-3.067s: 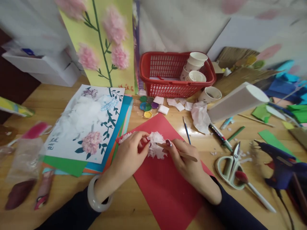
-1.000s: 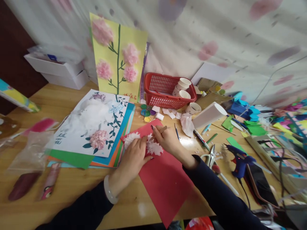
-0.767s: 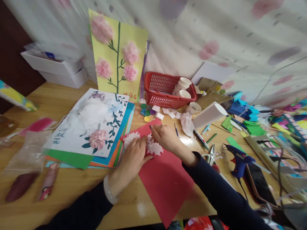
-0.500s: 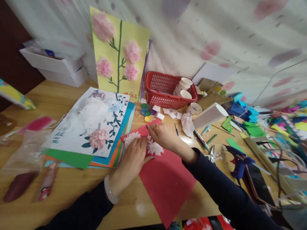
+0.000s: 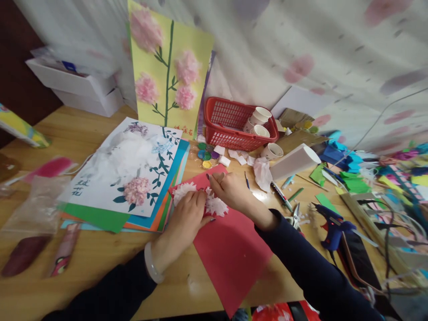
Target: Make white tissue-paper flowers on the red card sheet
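A red sheet of paper lies aslant on the wooden table, with white frilly paper flowers near its upper end. My left hand rests over the flowers, its fingers bent among the petals and its thumb stretched across the red sheet. Just right of it, my right hand is closed in a pinch above the flowers. Whatever sits between its fingertips is too small to make out. Part of the flowers is hidden beneath both hands.
Left lies a white flower picture on coloured sheets; behind stands a yellow flower picture. A red basket with paper cups is at the back. Scissors, a blue glue gun and a phone lie right.
The camera view has shifted slightly. Both hands stay at the flowers in nearly the same pose.
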Motion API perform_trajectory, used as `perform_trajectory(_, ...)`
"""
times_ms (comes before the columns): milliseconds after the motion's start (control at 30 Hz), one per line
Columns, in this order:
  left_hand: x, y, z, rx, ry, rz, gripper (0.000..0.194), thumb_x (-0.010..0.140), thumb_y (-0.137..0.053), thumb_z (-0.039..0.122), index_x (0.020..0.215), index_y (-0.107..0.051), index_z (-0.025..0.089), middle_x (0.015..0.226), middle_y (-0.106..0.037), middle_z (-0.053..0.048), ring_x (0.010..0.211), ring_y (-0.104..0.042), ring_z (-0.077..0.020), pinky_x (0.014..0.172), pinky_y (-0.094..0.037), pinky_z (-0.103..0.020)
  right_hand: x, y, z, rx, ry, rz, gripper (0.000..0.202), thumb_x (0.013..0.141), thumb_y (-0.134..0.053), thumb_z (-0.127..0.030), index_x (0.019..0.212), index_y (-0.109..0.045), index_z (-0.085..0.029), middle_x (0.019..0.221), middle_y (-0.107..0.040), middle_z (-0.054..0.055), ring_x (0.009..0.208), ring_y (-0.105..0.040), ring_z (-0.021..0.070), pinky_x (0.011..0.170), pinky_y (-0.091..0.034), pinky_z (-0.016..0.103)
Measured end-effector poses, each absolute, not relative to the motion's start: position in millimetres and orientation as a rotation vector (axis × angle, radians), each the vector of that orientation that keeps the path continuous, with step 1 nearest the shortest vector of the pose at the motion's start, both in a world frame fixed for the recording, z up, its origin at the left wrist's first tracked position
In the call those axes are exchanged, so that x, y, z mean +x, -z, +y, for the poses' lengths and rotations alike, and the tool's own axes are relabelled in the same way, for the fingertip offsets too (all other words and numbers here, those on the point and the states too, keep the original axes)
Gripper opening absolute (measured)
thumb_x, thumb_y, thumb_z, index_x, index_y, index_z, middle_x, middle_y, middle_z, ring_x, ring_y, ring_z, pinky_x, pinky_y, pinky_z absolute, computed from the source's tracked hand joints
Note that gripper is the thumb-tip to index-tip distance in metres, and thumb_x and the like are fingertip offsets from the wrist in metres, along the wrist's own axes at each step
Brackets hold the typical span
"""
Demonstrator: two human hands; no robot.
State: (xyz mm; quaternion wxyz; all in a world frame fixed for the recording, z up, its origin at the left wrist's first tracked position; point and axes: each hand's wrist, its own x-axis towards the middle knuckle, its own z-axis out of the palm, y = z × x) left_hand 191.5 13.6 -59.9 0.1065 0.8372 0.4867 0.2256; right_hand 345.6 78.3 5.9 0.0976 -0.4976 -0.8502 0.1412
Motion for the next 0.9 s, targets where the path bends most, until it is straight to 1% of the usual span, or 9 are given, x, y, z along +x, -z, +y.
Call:
perform_trajectory(233,190.7,61.7,14.1,2.454,-0.67,1.423,0.042,0.086,-0.069,0.029,0.119,-0.048,0.014,0.113,-0.064,-0.016,0.109,-0.06,-0.032,0.091,-0.05,-0.048,342.8,-11.9,80.8,-1.484,-0.451,-2.543,0.04,0.101,-0.037,-0.024,0.063,-0.049,-0.02,0.056,-0.059,0.002,0.051,-0.05,0.0129,0.056,-0.031,0.03)
perform_trajectory(433,190.2,60.5,14.1,2.46,-0.628,1.415,0.046,0.082,-0.074,0.03,0.117,-0.049,0.011,0.11,-0.063,-0.016,0.105,-0.06,-0.0314,0.09,-0.05,-0.045,342.2,-14.6,80.0,-1.529,-0.473,-2.529,0.04,0.1,-0.037,-0.023,0.062,-0.046,-0.021,0.057,-0.058,0.002,0.051,-0.049,0.0128,0.056,-0.029,0.029)
perform_trajectory(500,190.6,61.7,14.1,2.454,-0.635,1.424,0.048,0.083,-0.073,0.031,0.12,-0.048,0.012,0.111,-0.063,-0.016,0.105,-0.06,-0.0312,0.09,-0.05,-0.045,342.1,-15.0,78.9,-1.55,-0.509,-2.498,0.04,0.1,-0.037,-0.022,0.06,-0.044,-0.021,0.056,-0.058,0.001,0.05,-0.049,0.0124,0.055,-0.029,0.029)
perform_trajectory(633,191.0,65.1,13.7,2.456,-0.685,1.423,0.045,0.087,-0.069,0.03,0.122,-0.046,0.013,0.113,-0.063,-0.016,0.109,-0.059,-0.0321,0.09,-0.05,-0.047,342.0,-15.4,76.8,-1.581,-0.572,-2.436,0.043,0.101,-0.037,-0.024,0.058,-0.04,-0.021,0.055,-0.058,0.001,0.051,-0.051,0.0114,0.055,-0.029,0.028)
perform_trajectory(767,191.2,66.9,13.3,2.493,-0.666,1.435,0.047,0.085,-0.07,0.032,0.121,-0.046,0.013,0.111,-0.063,-0.015,0.106,-0.06,-0.0314,0.089,-0.051,-0.047,342.0,-14.9,77.7,-1.582,-0.526,-2.486,0.041,0.101,-0.036,-0.022,0.06,-0.042,-0.02,0.056,-0.058,0.001,0.051,-0.048,0.0111,0.056,-0.028,0.028)
perform_trajectory(900,191.4,67.2,13.2,2.484,-0.688,1.441,0.048,0.084,-0.072,0.031,0.122,-0.046,0.014,0.112,-0.063,-0.014,0.109,-0.059,-0.0313,0.091,-0.05,-0.045,341.3,-13.5,81.5,-1.554,-0.52,-2.529,0.041,0.101,-0.036,-0.022,0.061,-0.044,-0.019,0.055,-0.058,0.001,0.051,-0.047,0.011,0.057,-0.029,0.027)
